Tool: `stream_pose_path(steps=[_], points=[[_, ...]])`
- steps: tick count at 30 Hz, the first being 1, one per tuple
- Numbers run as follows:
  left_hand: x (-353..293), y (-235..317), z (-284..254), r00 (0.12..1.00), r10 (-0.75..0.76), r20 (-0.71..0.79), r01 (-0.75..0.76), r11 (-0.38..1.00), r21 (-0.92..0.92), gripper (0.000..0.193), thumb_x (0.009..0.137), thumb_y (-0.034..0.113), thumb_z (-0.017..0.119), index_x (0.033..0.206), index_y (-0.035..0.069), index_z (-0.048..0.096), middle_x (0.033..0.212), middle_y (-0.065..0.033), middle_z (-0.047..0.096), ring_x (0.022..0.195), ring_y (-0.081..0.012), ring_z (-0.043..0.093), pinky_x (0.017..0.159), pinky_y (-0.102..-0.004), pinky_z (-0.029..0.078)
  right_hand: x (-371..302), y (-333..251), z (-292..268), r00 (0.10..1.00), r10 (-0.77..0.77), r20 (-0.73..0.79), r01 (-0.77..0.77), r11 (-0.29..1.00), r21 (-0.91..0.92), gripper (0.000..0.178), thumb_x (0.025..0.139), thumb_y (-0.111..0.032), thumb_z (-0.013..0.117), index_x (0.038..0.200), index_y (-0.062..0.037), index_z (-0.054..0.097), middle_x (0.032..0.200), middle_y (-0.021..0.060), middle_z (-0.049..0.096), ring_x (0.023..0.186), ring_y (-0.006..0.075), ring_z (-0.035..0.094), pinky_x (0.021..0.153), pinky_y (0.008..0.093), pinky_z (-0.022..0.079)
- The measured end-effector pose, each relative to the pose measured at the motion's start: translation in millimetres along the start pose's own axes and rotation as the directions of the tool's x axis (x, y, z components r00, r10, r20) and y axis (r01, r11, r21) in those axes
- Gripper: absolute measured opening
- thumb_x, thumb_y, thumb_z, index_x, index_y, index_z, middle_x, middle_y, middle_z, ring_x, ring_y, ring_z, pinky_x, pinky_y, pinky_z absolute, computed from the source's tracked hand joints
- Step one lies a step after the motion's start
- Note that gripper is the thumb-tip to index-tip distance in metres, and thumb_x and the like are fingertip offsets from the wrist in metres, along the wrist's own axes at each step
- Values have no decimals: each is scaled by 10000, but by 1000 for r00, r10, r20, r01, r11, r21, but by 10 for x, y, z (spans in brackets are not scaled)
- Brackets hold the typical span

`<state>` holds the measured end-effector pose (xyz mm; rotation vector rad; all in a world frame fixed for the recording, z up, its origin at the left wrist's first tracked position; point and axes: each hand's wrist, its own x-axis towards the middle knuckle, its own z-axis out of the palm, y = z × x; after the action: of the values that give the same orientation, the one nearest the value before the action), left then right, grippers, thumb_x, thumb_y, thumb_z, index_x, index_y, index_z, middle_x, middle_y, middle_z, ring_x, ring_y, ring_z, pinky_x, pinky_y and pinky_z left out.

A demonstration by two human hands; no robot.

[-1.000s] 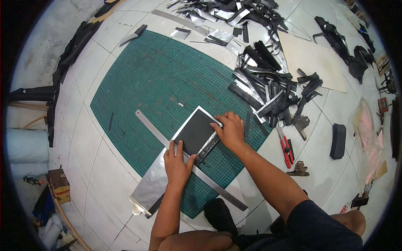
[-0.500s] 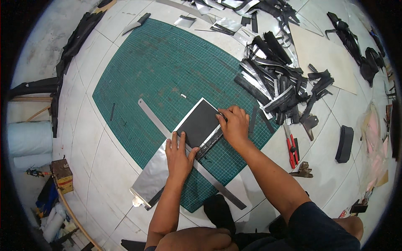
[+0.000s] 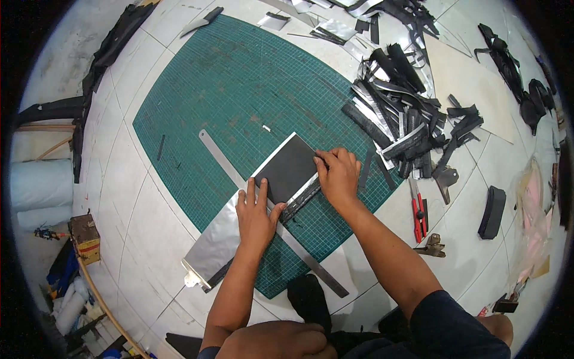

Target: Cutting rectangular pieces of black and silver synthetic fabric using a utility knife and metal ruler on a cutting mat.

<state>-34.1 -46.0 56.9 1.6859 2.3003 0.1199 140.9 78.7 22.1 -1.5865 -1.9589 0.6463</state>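
Note:
A black panel [image 3: 286, 167] with a silver border lies on the green cutting mat [image 3: 239, 96]. It joins or overlaps a silver sheet [image 3: 215, 235], whose near-left end carries a metal bulldog clip [image 3: 192, 277]. My left hand [image 3: 257, 216] rests flat, fingers spread, where the silver sheet meets the panel. At the panel's right edge my right hand [image 3: 338, 178] is closed, thumb and fingers pinching the border. A frayed black strip [image 3: 302, 199] runs along that edge. A steel ruler [image 3: 311, 263] crosses diagonally by my left hand; its middle is hidden.
Black and silver offcuts [image 3: 406, 113] are heaped at the mat's right. Nearby lie a red cutter [image 3: 418, 212], another bulldog clip [image 3: 433, 246] and a black block [image 3: 491, 212]. A knife [image 3: 202, 23] lies at the far left corner, a small box [image 3: 85, 239] at left.
The head view has shifted slightly, so everything sits a little higher in the picture. Both hands keep nearly the same places on the panel.

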Motion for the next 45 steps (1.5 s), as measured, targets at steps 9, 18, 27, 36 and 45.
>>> stream_pose_path(steps=[9, 18, 27, 36, 45], points=[[40, 68, -16, 997, -49, 63, 47, 998, 31, 764, 879, 458, 689, 1500, 116, 407, 1588, -194, 284, 1404, -494, 295, 1145, -530, 303, 12, -5, -55, 1000, -5, 5, 5, 1000, -8, 227, 913, -232, 675, 1090, -105, 739, 1029, 76, 596, 1011, 262, 528, 901, 407, 369], [37, -29, 78, 999, 25, -23, -24, 999, 35, 742, 858, 441, 709, 1469, 111, 448, 1547, -194, 347, 1319, -508, 376, 1091, -564, 317, -142, -460, 21, 719, -623, 309, 662, 749, -32, 453, 833, -196, 691, 1260, -61, 625, 1390, 159, 513, 1335, 331, 441, 1096, 502, 343], [-3, -58, -142, 1000, 22, -23, -25, 993, -118, 888, 782, 405, 788, 1492, 64, 377, 1526, -279, 328, 1360, -459, 377, 1134, -508, 325, -160, -449, 91, 690, -550, 472, 639, 768, -40, 429, 863, -196, 651, 1265, -51, 620, 1379, 151, 523, 1321, 337, 451, 1098, 528, 340], [-183, -552, -171, 995, 35, 92, -31, 999, -43, 1126, 681, 571, 799, 1509, -8, 300, 1559, -246, 304, 1447, -425, 282, 1178, -505, 252, -138, -533, 65, 660, -447, 604, 617, 781, -97, 416, 943, -202, 599, 1335, -65, 564, 1451, 162, 470, 1391, 349, 395, 1138, 525, 310], [-86, -470, -182, 996, 10, 87, -12, 1000, 14, 1154, 636, 614, 827, 1514, 56, 327, 1580, -179, 307, 1418, -438, 336, 1142, -513, 331, -126, -515, 114, 664, -456, 593, 628, 771, -110, 438, 935, -213, 623, 1344, -69, 560, 1448, 172, 481, 1375, 364, 419, 1137, 546, 306]])
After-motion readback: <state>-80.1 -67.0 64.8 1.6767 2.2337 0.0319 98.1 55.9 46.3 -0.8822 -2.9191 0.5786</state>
